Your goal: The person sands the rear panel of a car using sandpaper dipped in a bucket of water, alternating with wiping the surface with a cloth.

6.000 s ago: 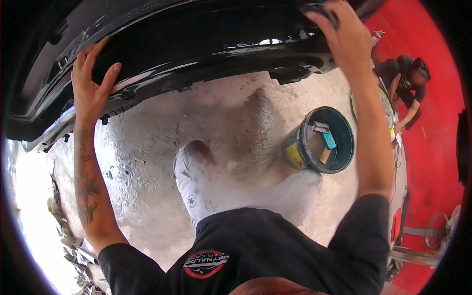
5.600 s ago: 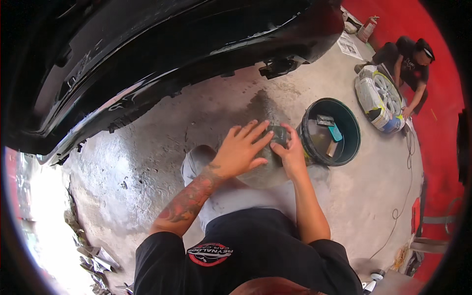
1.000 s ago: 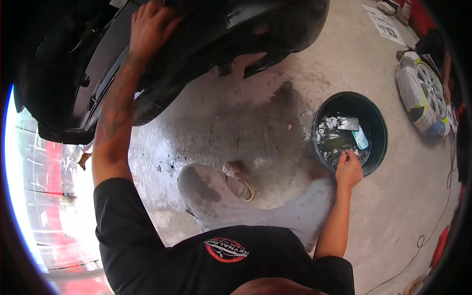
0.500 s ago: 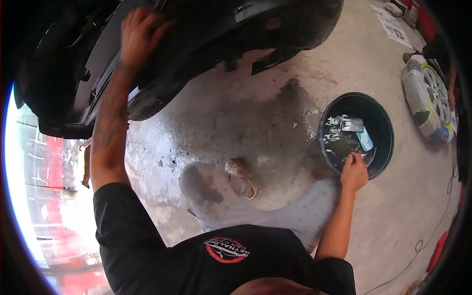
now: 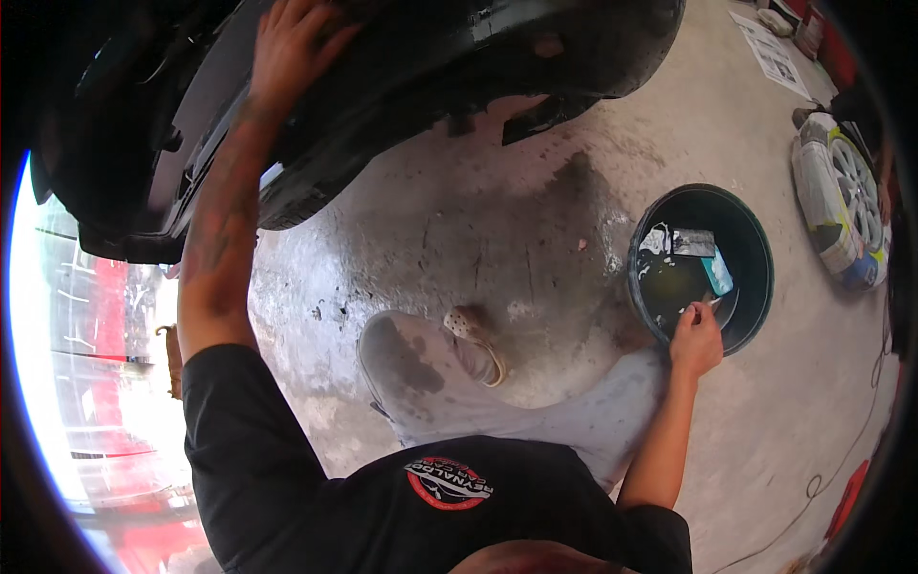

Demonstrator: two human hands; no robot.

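My left hand [image 5: 298, 48] lies with fingers spread on the glossy black car bodywork [image 5: 411, 67] at the upper left, nothing visible in it. Over the near rim of a dark round bucket [image 5: 754, 253] is my right hand [image 5: 696, 342], its thumb and fingers pinched together. Whatever they grip, if anything, is too hidden to make out. Inside the bucket are murky liquid with white foam, a grey rectangular block [image 5: 693, 242] and a teal-and-white block [image 5: 719, 272] just beyond my right fingertips.
A wheel with masking paper and tape [image 5: 841, 201] stands at the right, with part of another person beside it. A printed sheet [image 5: 768, 53] lies at the upper right. A thin cable [image 5: 815, 488] crosses the floor at the lower right. Wet patches [image 5: 564, 201] darken the concrete.
My left hand has slid farther up along the black bodywork. The right hand stays pinched at the bucket, and the foam on the liquid has shifted and thinned.
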